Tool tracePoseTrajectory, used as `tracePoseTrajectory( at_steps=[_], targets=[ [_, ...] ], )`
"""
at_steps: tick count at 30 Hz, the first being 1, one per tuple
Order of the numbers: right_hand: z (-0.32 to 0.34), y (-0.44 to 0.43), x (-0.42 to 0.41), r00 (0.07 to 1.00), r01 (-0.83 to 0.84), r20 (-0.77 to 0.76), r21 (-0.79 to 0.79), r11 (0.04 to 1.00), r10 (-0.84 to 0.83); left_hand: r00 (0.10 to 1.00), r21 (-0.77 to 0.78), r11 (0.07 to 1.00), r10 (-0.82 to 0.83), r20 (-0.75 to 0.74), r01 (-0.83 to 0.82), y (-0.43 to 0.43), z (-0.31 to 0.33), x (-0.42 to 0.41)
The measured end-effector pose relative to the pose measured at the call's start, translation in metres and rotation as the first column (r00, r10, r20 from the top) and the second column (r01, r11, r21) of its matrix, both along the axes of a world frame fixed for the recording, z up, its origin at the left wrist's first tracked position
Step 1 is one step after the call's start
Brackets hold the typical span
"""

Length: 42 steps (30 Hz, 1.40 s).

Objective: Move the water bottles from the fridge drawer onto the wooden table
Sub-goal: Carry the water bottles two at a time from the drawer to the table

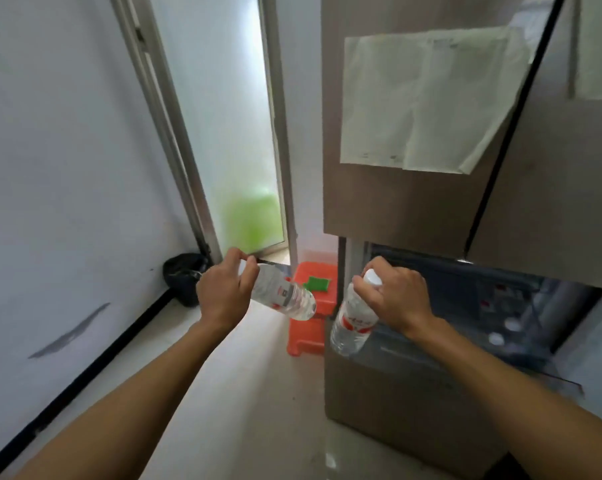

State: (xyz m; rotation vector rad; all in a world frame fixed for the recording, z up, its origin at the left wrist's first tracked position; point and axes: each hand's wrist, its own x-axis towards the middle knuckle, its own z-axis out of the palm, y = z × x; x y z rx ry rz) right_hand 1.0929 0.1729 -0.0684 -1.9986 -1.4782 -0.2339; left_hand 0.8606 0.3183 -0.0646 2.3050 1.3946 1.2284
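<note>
My left hand (225, 292) grips a clear water bottle (285, 296) near its neck; the bottle lies nearly level, base pointing right over the floor. My right hand (396, 296) holds a second water bottle (351, 323) by its white cap end, hanging almost upright with a red and white label, just left of the open fridge drawer (431, 344). White caps of more bottles (502, 332) show inside the drawer. The wooden table is out of view.
The brown fridge (413, 202) with paper sheets (427, 98) stuck on its door fills the right. An orange plastic stool (313, 327) stands beside it. A black bin bag (185, 278) sits in the corner by the frosted glass door (223, 133). Pale floor lies below my arms.
</note>
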Motion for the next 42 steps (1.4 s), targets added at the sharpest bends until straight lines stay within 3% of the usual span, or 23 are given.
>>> tracePoseTrajectory(
  at_steps=[9,19,27,33,37,42],
  targets=[
    [-0.041,0.08,-0.236,0.927,-0.375,-0.036,-0.162,0.913,0.374,0.921,-0.045,0.959,0.253,-0.297,-0.278,-0.012,-0.036,-0.279],
    [-0.071,0.188,-0.473,0.676,-0.712,-0.032,-0.288,0.641,0.736,0.716,-0.081,0.77,0.542,-0.441,-0.633,-0.034,-0.08,-0.524],
    [-0.077,0.28,-0.664,0.425,-0.857,-0.042,-0.34,0.387,0.904,0.55,-0.079,0.599,0.665,-0.504,-0.797,-0.035,-0.075,-0.668],
    [-0.079,0.31,-0.79,0.243,-0.902,-0.05,-0.38,0.206,0.969,0.381,-0.109,0.378,0.784,-0.49,-0.919,-0.062,-0.077,-0.755],
    [-0.081,0.312,-0.865,0.16,-0.916,-0.068,-0.383,0.122,0.985,0.335,-0.174,0.286,0.779,-0.53,-0.942,-0.075,-0.08,-0.815],
    [-0.094,0.308,-0.958,0.136,-0.924,-0.082,-0.369,0.096,0.987,0.353,-0.21,0.284,0.737,-0.576,-0.935,-0.083,-0.087,-0.903]
  ],
)
